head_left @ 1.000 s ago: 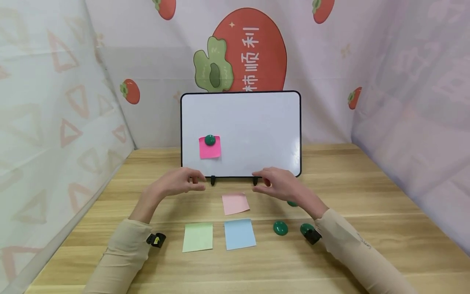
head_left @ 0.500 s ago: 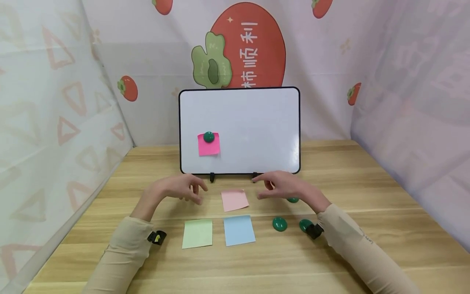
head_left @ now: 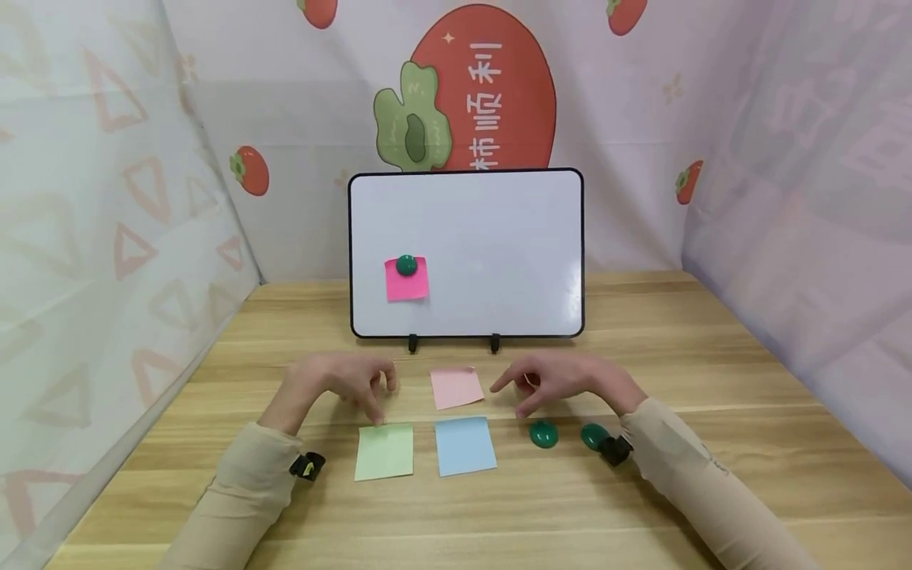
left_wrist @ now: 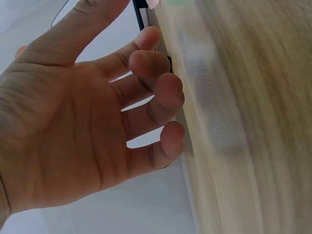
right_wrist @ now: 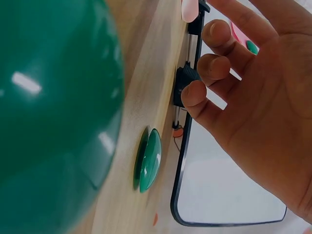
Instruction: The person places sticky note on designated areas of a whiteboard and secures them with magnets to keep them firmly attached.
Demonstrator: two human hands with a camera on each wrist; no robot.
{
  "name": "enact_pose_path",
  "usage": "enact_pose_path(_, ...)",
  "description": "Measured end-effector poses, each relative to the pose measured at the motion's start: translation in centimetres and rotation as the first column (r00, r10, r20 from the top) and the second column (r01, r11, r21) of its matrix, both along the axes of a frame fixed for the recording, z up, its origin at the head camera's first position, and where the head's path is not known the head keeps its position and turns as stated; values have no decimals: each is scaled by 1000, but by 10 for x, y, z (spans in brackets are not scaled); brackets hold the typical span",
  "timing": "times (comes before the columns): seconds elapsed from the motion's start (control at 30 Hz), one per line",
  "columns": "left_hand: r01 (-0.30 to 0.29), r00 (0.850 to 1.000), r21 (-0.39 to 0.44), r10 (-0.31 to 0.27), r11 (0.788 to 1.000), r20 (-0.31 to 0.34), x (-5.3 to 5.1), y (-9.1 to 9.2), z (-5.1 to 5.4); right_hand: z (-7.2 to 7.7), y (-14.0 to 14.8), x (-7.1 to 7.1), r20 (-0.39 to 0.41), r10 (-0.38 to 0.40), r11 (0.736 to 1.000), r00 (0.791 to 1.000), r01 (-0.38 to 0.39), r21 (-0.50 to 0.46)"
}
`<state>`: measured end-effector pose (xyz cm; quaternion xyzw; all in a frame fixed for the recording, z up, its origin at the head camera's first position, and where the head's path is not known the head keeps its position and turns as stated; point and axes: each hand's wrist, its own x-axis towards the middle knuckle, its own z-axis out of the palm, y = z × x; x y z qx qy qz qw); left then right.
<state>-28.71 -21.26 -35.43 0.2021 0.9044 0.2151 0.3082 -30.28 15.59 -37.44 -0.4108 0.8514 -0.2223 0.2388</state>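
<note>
1. by the head view, the whole layout is given: the left hand (head_left: 345,376) is held at the upper edge of the light green note (head_left: 385,454), and the right hand (head_left: 552,376) is held just right of the light pink note (head_left: 457,389), beyond the near green magnet (head_left: 544,435)
2. by the left wrist view, a palm and four loosely bent, parted fingers are shown, turned away from the head camera
3. by the right wrist view, loosely bent fingers, also parted, are shown, and a domed green magnet (right_wrist: 151,161) is seen lying on the table near the board
4. the light green, light pink and blue note (head_left: 465,447) are square and laid on the wooden table (head_left: 456,522), green and blue side by side, pink farther back
5. on the upright whiteboard (head_left: 499,253), a bright pink note (head_left: 408,286) is held at lower left by a round, glossy board magnet (head_left: 407,265)
6. a second table magnet (head_left: 594,435) is partly covered by the black wrist camera (head_left: 616,450)
7. the left thumb is cut off in its wrist view, and whether the green note is touched cannot be told
</note>
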Motion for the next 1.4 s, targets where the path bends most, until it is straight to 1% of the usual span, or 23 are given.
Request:
enact_pose_path(0.07, 15, 1000, -14, -15, 1000, 5, 3, -2, -1, -2, 2, 0, 2, 14, 1000, 1000, -14, -5)
enact_pose_path(0.13, 46, 999, -8, -46, 999, 9, 4, -5, -4, -3, 4, 2, 1, 14, 1000, 1000, -14, -2)
enact_pose_path(0.23, 103, 995, 42, -104, 994, 10, 3, -12, -11, -7, 9, 3, -13, 5, 1000, 1000, -4, 18)
enact_pose_path(0.33, 162, 987, 75, -161, 984, -23, 3, -21, -18, -8, 14, 6, -16, -3, 1000, 1000, 4, 29)
enact_pose_path(0.4, 192, 981, 88, -189, 977, -42, 3, -25, -22, -9, 16, 7, -8, -1, 1000, 1000, 1, 24)
enact_pose_path(0.5, 213, 977, 114, -209, 970, -44, 4, -29, -25, -8, 16, 8, 4, 10, 1000, 1000, -10, 14)
enact_pose_path(0.63, 219, 976, 139, -216, 966, -36, 5, -29, -25, -8, 18, 9, -2, 21, 1000, 1000, -21, 2)
enact_pose_path(0.83, 214, 977, 149, -213, 965, -24, 7, -26, -24, -7, 27, 15, -10, 19, 1000, 1000, -19, -19)
enact_pose_path(1.0, 229, 972, 109, -220, 967, -88, 12, -27, -24, -8, 35, 19, 1, 23, 1000, 1000, -23, -8)
enact_pose_path(1.1, 226, 970, 105, -214, 969, -113, 16, -30, -26, -9, 38, 19, 3, 23, 1000, 1000, -22, -14)
enact_pose_path(1.23, 217, 972, 134, -201, 967, -121, 18, -31, -27, -10, 38, 18, 3, 27, 999, 1000, -27, -17)
enact_pose_path(1.3, 222, 971, 149, -205, 963, -125, 18, -30, -27, -10, 38, 18, 5, 26, 1000, 1000, -26, -7)
enact_pose_path(1.4, 217, 973, 161, -199, 963, -120, 17, -28, -27, -10, 38, 19, 15, 11, 1000, 1000, -11, 10)
